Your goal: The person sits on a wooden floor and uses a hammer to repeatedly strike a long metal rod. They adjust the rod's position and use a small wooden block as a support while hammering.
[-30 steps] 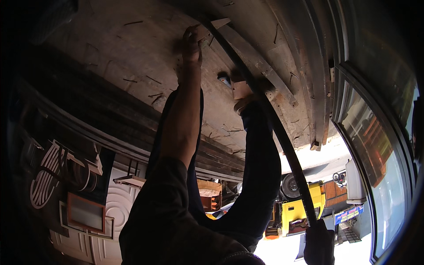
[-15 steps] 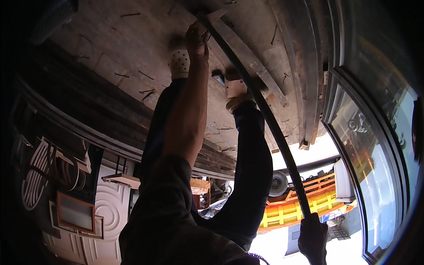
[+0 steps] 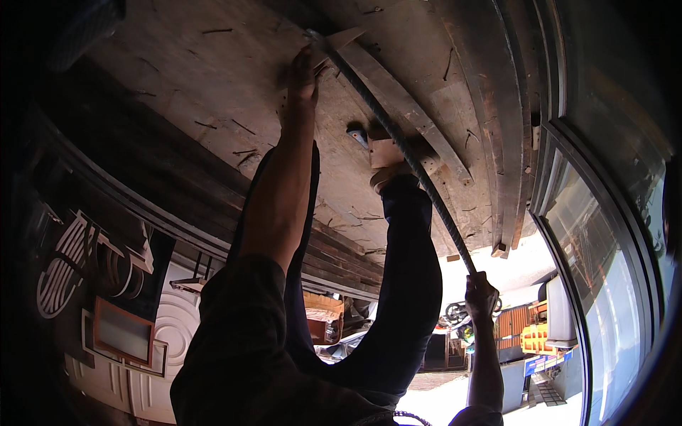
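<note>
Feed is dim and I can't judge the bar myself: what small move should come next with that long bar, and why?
Probably seat the bar's far tip more firmly under the narrow wooden strip. The left hand steadies that tip at the strip's end on the plank surface, the right hand grips the near end, and a foot braces beside it.

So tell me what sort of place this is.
Probably a woodwork or salvage shop open to a street: worn planks underfoot, carved white door panels stacked aside, and a glazed frame. Both hands grip a ribbed steel bar.
</note>
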`<state>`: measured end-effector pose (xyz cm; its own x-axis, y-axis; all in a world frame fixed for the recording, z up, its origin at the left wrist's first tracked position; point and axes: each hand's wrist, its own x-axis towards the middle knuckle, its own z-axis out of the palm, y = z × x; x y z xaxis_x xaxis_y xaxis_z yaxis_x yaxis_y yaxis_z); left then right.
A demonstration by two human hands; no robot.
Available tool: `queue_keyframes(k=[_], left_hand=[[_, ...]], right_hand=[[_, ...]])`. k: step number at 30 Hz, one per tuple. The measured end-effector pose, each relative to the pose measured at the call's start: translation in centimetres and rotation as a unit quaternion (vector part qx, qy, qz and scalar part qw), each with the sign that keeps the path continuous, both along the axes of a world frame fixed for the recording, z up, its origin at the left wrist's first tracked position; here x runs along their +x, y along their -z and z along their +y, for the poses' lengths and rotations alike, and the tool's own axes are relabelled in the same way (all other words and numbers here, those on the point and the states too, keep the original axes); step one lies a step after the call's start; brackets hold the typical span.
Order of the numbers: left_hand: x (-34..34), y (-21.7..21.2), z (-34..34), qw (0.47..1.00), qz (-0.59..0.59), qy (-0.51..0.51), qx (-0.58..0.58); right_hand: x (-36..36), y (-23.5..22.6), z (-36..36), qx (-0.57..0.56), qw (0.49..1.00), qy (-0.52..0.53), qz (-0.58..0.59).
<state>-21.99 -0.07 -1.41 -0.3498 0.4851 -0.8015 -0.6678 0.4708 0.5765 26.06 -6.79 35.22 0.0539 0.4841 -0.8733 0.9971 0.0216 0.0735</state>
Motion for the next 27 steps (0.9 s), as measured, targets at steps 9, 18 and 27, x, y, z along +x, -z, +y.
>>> queue_keyframes(k=[9, 18, 27], left_hand=[[2.2, -0.9, 0.3, 0.990, 0.006, -0.058, -0.126], [1.0, -0.4, 1.1, 0.994, -0.011, -0.087, -0.064], [1.3, -0.1, 1.5, 0.995, -0.010, -0.086, -0.055]], right_hand=[[-11.6, -13.3, 9.5, -0.033, 0.999, 0.033, 0.006], [-17.3, -17.5, 10.5, -0.065, 0.996, 0.029, -0.055], [-21.3, -20.2, 13.0, -0.084, 0.990, 0.013, -0.112]])
